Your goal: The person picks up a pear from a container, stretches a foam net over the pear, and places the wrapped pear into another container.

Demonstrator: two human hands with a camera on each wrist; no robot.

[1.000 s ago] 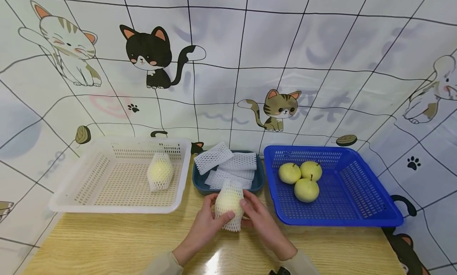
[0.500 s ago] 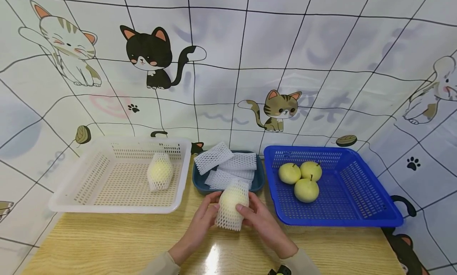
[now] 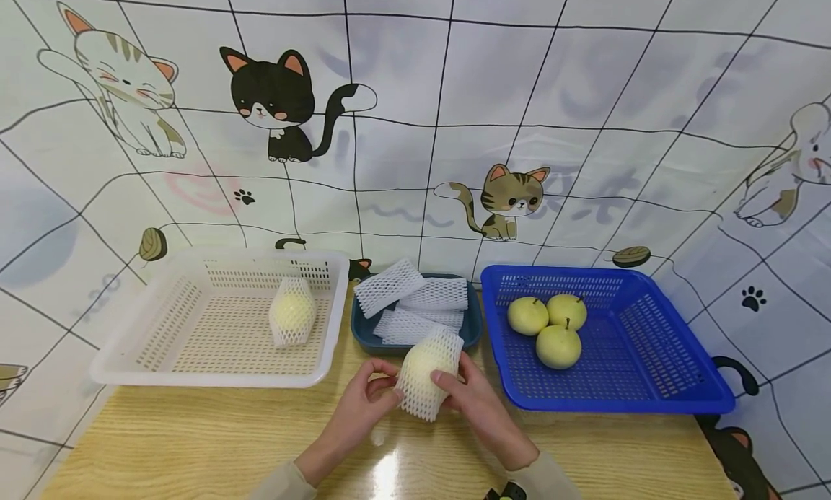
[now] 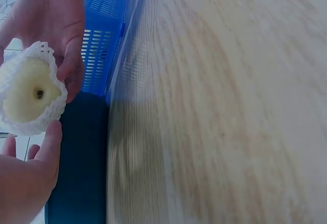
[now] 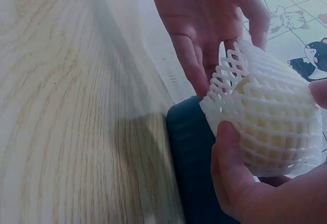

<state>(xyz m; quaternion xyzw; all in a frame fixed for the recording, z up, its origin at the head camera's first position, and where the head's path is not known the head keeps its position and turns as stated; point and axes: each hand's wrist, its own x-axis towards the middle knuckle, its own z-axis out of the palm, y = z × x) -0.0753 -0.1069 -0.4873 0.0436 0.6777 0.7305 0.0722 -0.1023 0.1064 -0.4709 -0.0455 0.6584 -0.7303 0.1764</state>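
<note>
A yellow-green pear (image 4: 26, 92) sits inside a white foam net (image 3: 431, 374), above the table's front middle. My right hand (image 3: 477, 406) holds the netted pear from the right, thumb across its front. My left hand (image 3: 361, 406) is at the net's lower left edge, thumb and finger pinching the mesh. In the left wrist view the pear's dark-centred end shows through the open end of the net. The right wrist view has my left fingers (image 5: 191, 65) partly behind the mesh. Just behind the hands, a teal basin (image 3: 363, 338) bears several flat foam nets (image 3: 431, 294).
At the left stands a white basket (image 3: 214, 379) with one netted pear (image 3: 292, 312) in it. A blue basket (image 3: 649, 341) at the right holds 3 bare pears (image 3: 558, 345). The wooden table (image 3: 214, 442) meets a cat-printed wall sheet (image 3: 396, 154) behind the baskets.
The netted pear has tilted and shifted slightly right in my right hand. My left hand has moved off the pear's side to the net's lower left edge.
</note>
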